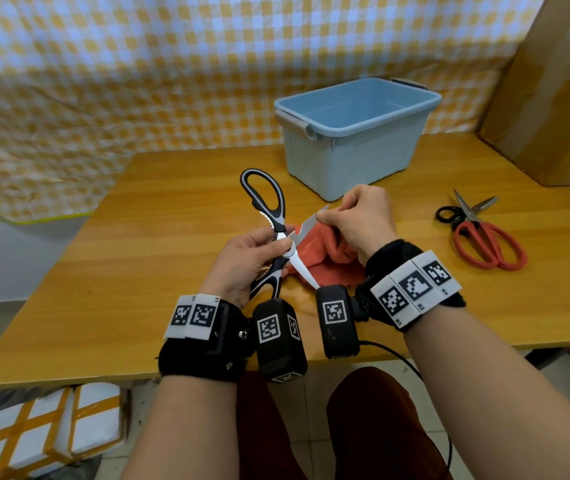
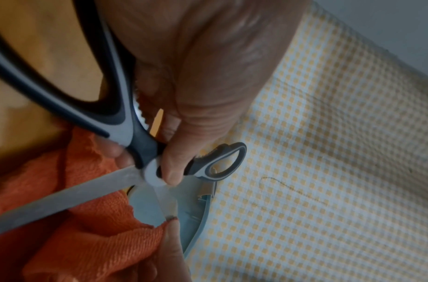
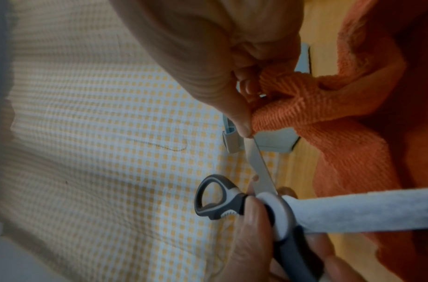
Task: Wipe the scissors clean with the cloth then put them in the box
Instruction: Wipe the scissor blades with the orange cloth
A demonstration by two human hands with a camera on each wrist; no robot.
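We find the black-and-grey scissors (image 1: pixel 269 233) held above the desk (image 1: pixel 138 258), blades spread wide apart. The left hand (image 1: pixel 245 261) grasps them at the pivot: its thumb lies on the white pivot disc and its other fingers (image 2: pixel 174 167) curl round the handle shanks just below. The right hand (image 1: pixel 359 220) pinches a fold of the orange cloth (image 1: pixel 328 258) round the far blade near its tip; thumb and forefinger (image 3: pixel 239 122) close on blade and cloth together. The rest of the cloth hangs beneath those fingers to the desk. The near blade points back toward the wrists, bare. In our judgement the wipe is best drawn from pivot to tip, with the cloth folded over the spine so the fingertips stay off the cutting edge, and the left grip kept firm so the blades cannot swing shut on them. The near blade then wants the same pass. The blue box (image 1: pixel 356 133) stands open beyond the right fingers. Red scissors (image 1: pixel 481 233) lie well to their right.
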